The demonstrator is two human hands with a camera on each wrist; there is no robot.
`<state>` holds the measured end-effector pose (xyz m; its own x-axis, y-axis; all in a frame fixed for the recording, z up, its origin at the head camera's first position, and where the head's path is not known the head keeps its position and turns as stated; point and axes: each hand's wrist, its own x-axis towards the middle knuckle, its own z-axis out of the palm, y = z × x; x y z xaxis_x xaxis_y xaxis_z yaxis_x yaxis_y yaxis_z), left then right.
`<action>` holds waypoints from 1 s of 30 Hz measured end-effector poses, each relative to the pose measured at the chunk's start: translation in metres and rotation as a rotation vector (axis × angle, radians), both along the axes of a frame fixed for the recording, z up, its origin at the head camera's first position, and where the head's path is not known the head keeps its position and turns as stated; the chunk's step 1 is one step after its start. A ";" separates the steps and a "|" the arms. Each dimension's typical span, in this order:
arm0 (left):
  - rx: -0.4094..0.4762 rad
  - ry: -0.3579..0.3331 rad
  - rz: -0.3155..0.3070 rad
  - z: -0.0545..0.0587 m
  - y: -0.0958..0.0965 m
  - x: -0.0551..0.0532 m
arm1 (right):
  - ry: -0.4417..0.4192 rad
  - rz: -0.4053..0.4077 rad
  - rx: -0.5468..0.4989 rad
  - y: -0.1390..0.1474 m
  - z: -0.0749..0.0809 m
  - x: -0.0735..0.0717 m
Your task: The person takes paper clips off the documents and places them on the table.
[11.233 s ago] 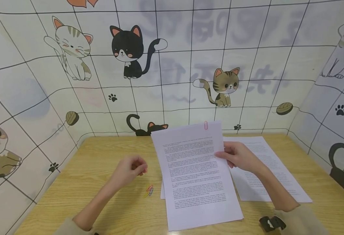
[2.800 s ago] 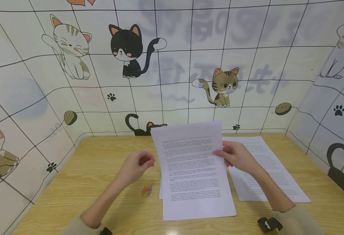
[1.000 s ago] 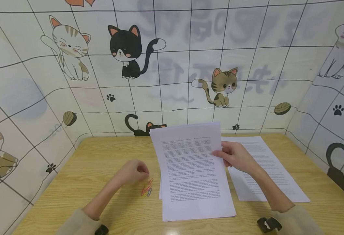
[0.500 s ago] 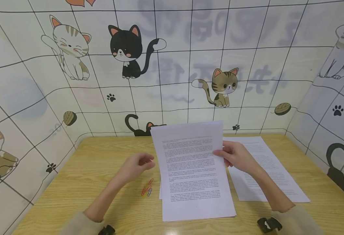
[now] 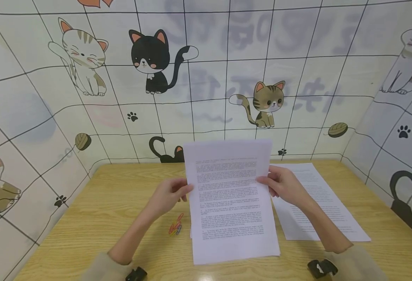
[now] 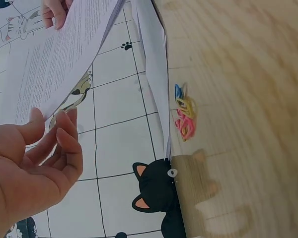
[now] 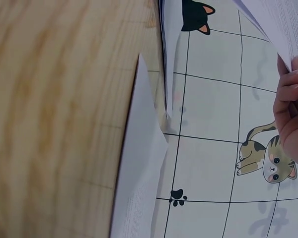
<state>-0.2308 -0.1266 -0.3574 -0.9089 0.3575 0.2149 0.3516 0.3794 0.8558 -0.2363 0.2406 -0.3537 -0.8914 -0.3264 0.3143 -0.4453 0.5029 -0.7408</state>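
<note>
Several printed sheets of paper (image 5: 232, 203), held together, stand raised and slightly tilted in front of me in the head view. My left hand (image 5: 167, 195) pinches their left edge, thumb on the front face. In the left wrist view the same hand (image 6: 39, 163) has its thumb at the paper's edge and curled fingers behind. On the opposite edge my right hand (image 5: 283, 185) grips the sheets between thumb and fingers. A small heap of coloured paper clips (image 5: 175, 225), pink, yellow and blue, lies on the table below my left hand.
Another printed stack (image 5: 318, 210) lies at the right of the wooden table (image 5: 121, 187). Behind the held sheets more paper (image 6: 154, 64) lies on the table, mostly hidden in the head view. A cat-patterned wall covering (image 5: 209, 117) borders the table's back and sides.
My left hand let a paper clip go at the heap, then rose rightward and took the sheets' left edge. The sheets are slightly higher and straighter. A clip seen earlier at their top no longer shows.
</note>
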 end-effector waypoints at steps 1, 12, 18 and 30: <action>0.007 0.007 -0.015 0.000 0.000 0.000 | 0.000 -0.002 -0.005 0.000 0.000 0.000; 0.073 0.042 -0.004 0.002 0.011 0.001 | -0.015 -0.018 -0.080 0.000 0.002 0.001; 0.101 0.058 0.139 0.006 0.016 0.001 | -0.036 0.022 -0.122 -0.001 0.003 0.000; 0.144 0.077 0.219 0.011 0.014 -0.001 | -0.066 0.083 -0.132 -0.003 0.004 0.001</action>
